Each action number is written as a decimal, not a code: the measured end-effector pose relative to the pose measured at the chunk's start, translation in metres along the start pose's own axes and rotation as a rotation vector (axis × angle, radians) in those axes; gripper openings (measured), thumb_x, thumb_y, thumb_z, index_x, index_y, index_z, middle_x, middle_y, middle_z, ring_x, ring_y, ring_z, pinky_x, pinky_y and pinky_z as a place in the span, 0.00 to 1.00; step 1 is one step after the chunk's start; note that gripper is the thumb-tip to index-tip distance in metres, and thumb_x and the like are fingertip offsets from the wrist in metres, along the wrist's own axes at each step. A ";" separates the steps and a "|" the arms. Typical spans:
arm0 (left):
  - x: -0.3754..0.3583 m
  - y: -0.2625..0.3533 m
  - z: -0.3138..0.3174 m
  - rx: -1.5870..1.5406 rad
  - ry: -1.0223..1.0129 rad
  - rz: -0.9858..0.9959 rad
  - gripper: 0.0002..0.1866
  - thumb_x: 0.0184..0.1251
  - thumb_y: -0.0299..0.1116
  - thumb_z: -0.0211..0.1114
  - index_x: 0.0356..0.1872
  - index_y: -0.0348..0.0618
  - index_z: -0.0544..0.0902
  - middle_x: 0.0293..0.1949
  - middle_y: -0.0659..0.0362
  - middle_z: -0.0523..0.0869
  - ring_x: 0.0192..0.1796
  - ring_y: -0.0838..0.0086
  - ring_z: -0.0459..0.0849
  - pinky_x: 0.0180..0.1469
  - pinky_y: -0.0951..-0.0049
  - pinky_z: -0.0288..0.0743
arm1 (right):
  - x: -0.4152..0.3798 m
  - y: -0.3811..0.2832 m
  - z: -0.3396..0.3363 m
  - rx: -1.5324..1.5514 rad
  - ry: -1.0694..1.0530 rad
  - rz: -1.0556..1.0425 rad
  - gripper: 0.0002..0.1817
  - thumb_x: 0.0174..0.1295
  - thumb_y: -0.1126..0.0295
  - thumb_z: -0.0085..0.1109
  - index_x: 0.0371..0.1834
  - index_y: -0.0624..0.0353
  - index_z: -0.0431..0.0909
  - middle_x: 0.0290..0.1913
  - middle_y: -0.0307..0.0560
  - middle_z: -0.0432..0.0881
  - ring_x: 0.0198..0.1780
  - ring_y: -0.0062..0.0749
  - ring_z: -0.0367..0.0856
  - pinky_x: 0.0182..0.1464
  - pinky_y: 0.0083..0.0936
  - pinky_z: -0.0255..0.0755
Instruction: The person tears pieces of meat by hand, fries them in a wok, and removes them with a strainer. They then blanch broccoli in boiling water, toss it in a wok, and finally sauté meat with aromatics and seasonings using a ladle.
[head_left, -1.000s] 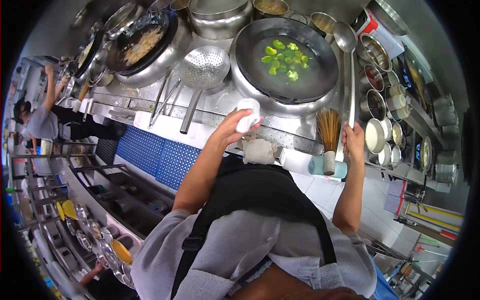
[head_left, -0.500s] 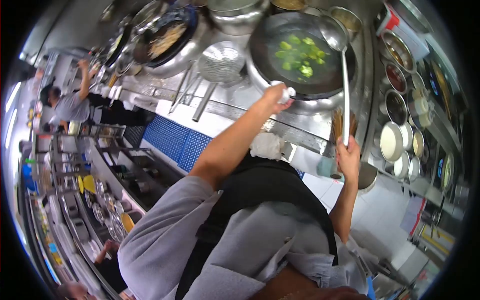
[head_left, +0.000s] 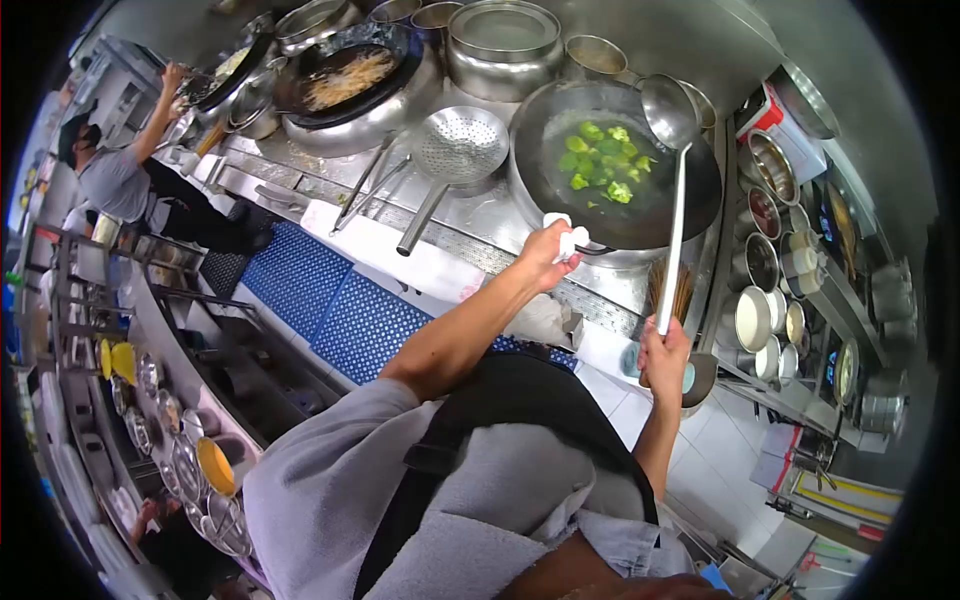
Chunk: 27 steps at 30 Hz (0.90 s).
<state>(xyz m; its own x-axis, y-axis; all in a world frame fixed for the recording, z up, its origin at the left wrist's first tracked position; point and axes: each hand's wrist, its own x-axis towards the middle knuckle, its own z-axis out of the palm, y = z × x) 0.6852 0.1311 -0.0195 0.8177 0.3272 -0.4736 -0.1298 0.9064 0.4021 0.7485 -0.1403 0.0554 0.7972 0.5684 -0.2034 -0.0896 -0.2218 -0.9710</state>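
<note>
My left hand is closed on a white cloth at the near edge of a large dark wok. Green broccoli pieces lie in cloudy liquid in that wok. A long-handled metal ladle is in my right hand, fingers wrapped round the lower end of its handle. Its bowl is up at the wok's far right rim, clear of the broccoli. Left of the wok, a perforated skimmer rests on the steel counter. Close beside the ladle handle stands a bamboo brush.
A second wok with pale shredded food sits further left, near a lidded pot. Seasoning bowls line a shelf on the right. Another person works at the far left. Blue mats cover part of the floor.
The view has shifted, showing more of the counter's back. Both hands keep their holds on cloth and ladle. The ladle bowl remains near the far right rim.
</note>
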 end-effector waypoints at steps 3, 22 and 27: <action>-0.021 0.015 -0.002 -0.009 0.007 -0.030 0.11 0.65 0.34 0.61 0.45 0.43 0.76 0.37 0.53 0.84 0.32 0.66 0.81 0.27 0.74 0.74 | -0.005 -0.007 0.021 -0.007 -0.019 0.011 0.04 0.71 0.72 0.54 0.39 0.59 0.72 0.18 0.33 0.69 0.13 0.16 0.65 0.15 0.19 0.59; -0.066 0.082 -0.080 -0.032 -0.161 -0.086 0.11 0.68 0.36 0.59 0.43 0.40 0.78 0.35 0.54 0.83 0.31 0.71 0.81 0.27 0.77 0.75 | -0.003 -0.055 0.133 0.238 -0.230 0.112 0.03 0.73 0.72 0.52 0.42 0.58 0.71 0.20 0.35 0.67 0.13 0.15 0.62 0.14 0.18 0.62; -0.060 0.091 -0.079 -0.051 -0.207 -0.102 0.12 0.69 0.38 0.58 0.43 0.39 0.78 0.35 0.52 0.83 0.31 0.71 0.82 0.26 0.79 0.75 | 0.005 -0.082 0.150 0.249 -0.198 0.122 0.04 0.74 0.69 0.53 0.42 0.58 0.71 0.20 0.34 0.67 0.14 0.15 0.62 0.14 0.18 0.62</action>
<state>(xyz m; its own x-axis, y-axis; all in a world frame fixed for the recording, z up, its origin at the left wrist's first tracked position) 0.5803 0.2156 -0.0166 0.9250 0.1762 -0.3367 -0.0646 0.9460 0.3176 0.6702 -0.0005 0.1150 0.6424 0.6979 -0.3166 -0.3394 -0.1113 -0.9340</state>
